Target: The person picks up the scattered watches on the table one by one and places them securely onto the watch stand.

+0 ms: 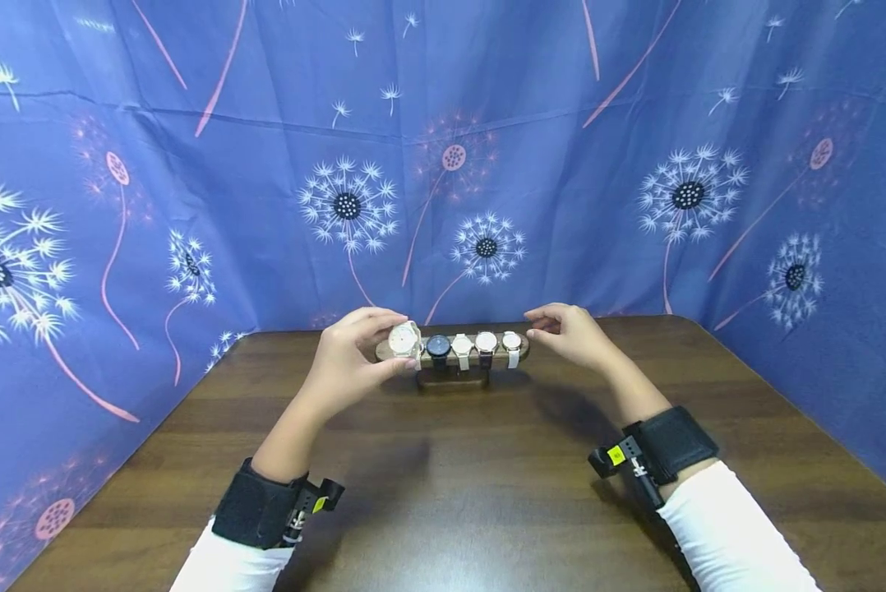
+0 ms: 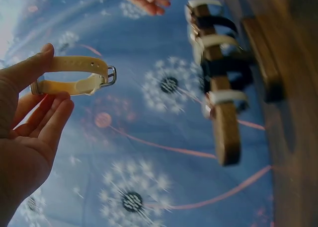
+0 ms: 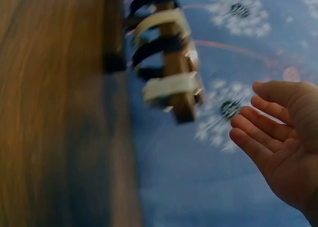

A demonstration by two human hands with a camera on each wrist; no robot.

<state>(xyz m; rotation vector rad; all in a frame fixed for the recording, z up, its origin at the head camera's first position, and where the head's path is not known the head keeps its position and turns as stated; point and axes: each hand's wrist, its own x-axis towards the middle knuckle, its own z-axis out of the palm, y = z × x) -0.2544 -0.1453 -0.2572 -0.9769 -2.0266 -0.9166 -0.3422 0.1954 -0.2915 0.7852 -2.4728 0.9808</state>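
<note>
My left hand pinches a wristwatch with a white dial between thumb and fingers, at the left end of a wooden watch stand. In the left wrist view its cream strap is a buckled loop, held apart from the stand. Several watches hang round the stand's bar, among them a black one, a cream one, a dark-strapped one and a white one. The held watch partly hides a white-strapped one. My right hand, fingers loosely bent and holding nothing, is beside the stand's right end.
The stand rests near the far edge of a brown wooden table. Right behind that edge hangs a blue curtain with dandelion prints, which also runs along both sides. Each forearm wears a black strap with a small camera mount.
</note>
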